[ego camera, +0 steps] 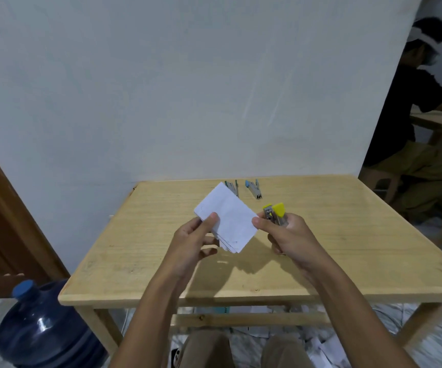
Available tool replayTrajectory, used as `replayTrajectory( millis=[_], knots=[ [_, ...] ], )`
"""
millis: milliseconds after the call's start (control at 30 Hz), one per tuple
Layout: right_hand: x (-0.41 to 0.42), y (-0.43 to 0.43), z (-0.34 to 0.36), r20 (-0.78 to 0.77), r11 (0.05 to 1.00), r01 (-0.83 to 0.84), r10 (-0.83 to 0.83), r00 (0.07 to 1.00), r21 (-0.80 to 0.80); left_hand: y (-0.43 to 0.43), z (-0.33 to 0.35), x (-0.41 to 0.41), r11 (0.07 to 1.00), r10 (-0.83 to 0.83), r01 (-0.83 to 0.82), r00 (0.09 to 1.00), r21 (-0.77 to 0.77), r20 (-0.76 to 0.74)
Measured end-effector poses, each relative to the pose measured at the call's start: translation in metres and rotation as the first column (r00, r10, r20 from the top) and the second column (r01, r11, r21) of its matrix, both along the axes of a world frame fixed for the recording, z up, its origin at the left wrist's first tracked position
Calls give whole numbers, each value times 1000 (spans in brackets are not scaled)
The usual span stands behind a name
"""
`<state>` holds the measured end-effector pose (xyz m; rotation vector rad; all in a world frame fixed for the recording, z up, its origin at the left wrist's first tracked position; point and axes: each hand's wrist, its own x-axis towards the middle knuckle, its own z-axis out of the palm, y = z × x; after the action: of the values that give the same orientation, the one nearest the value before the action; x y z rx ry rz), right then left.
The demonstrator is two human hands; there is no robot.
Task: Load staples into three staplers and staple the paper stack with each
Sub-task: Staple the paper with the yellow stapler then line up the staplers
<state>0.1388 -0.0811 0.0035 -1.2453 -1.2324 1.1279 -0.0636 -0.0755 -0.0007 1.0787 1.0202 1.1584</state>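
My left hand (197, 239) holds a small white paper stack (228, 217) above the wooden table (145, 248), thumb on top of its left edge. Beside the stack's right corner, my right hand (285, 235) grips a yellow stapler (275, 213), its head pointing up and away from me. My right thumb touches the paper's right corner. Two more staplers lie at the table's far edge: a grey-green stapler (232, 187), partly hidden behind the paper, and a blue stapler (253, 188), which lies hinged open.
A blue water jug (42, 325) stands on the floor left of the table. A wooden door (4, 221) is at the left. Another person (422, 115) sits at a second table at the right. Paper scraps cover the floor under the table.
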Motion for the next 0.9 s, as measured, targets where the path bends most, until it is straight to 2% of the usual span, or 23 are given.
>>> replayTrajectory(
  millis=[100, 233, 333, 467, 533, 700, 900],
  knots=[
    [16, 0, 7, 100, 997, -72, 74, 992, -17, 6, 7, -15, 999, -37, 41, 994, 29, -104],
    [30, 3, 18, 234, 997, -81, 75, 969, 17, 8, 18, -27, 958, -269, 287, 921, 23, -281],
    [34, 3, 22, 268, 992, -123, 112, 957, 24, 6, 25, -29, 923, -370, 384, 878, -14, -304],
    [31, 0, 19, 280, 990, -141, 127, 952, 29, 12, 19, -26, 949, -289, 315, 869, -3, -402],
    [30, 1, 13, 276, 996, -84, 77, 958, 16, 12, 14, -19, 965, -238, 264, 880, 6, -410],
    [39, 2, 3, 217, 981, 193, -188, 958, -1, 19, -2, 16, 1000, -20, 24, 961, 12, -276],
    [66, 5, 2, 165, 964, 265, -255, 953, -37, 62, -20, 89, 994, 86, -96, 982, -53, -170]
  ],
)
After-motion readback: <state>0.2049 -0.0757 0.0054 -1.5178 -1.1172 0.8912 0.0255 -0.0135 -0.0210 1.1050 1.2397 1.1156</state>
